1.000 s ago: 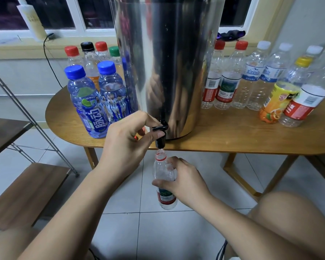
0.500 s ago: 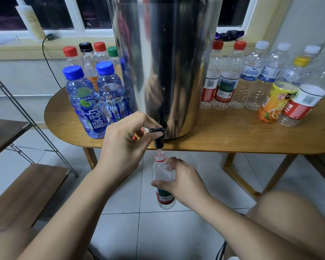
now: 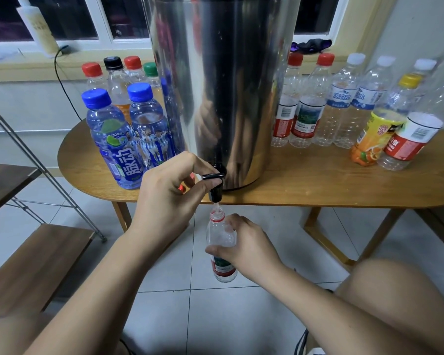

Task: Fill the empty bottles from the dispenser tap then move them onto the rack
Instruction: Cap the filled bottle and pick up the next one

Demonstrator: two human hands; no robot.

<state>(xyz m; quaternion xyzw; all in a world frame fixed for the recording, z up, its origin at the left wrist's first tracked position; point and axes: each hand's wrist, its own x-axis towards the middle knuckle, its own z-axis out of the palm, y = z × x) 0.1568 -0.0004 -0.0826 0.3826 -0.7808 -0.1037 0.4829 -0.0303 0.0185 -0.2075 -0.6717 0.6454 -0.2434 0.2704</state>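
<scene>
A tall steel dispenser (image 3: 226, 85) stands on the wooden table (image 3: 318, 183). Its black tap (image 3: 215, 185) hangs over the front edge. My left hand (image 3: 167, 198) pinches the tap lever between thumb and fingers, with a red cap tucked in the palm. Below the table edge my right hand (image 3: 246, 248) grips a clear uncapped bottle (image 3: 221, 235) with a red and green label, its mouth right under the spout. A thin stream of water runs into it. Several capped bottles stand left of the dispenser (image 3: 113, 139), several empty ones on the right (image 3: 341, 108).
A wood and metal rack (image 3: 34, 262) stands at the left, its lower shelf near the floor. A black cable (image 3: 64, 80) hangs from the windowsill. My bare knee (image 3: 395, 303) is at the lower right. Tiled floor lies beneath the table.
The view has shifted slightly. Both hands keep their hold on the tap lever and the bottle under the spout.
</scene>
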